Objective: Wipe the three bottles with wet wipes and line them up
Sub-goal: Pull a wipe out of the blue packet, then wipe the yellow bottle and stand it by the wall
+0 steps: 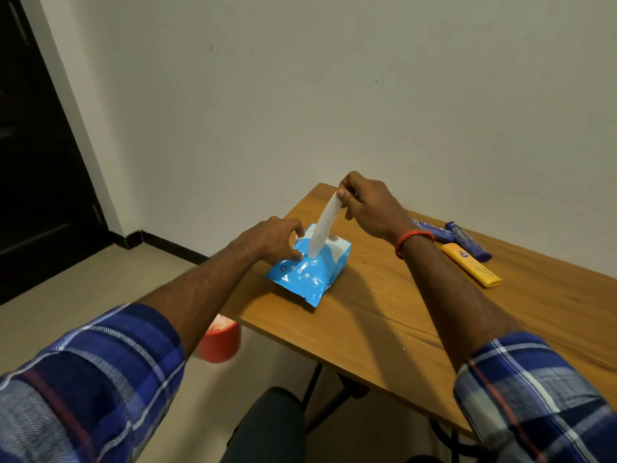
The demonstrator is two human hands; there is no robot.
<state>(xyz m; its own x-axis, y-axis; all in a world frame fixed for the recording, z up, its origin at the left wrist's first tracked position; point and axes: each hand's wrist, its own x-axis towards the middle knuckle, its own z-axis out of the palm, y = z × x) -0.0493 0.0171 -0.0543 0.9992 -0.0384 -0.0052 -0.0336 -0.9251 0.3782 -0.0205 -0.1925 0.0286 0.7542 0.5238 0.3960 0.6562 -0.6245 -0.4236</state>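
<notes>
Thumb and forefinger of the right hand (367,208) are pinching the top of a white wet wipe (324,225), which is stretching up out of a blue pack (307,272). The left hand (277,238), fingers curled, is holding the pack down beside its opening. The pack is lying near the left edge of a wooden table (384,312). The three bottles are lying flat and close together well to the right: a yellow bottle (470,269) and two blue bottles (469,240) (430,228). A red bucket (218,342) is standing on the floor below the table. The step in hand looks like fetching a wipe, with no bottle wiped yet. Next, the wipe probably needs pulling free before the hands reach for a bottle.
</notes>
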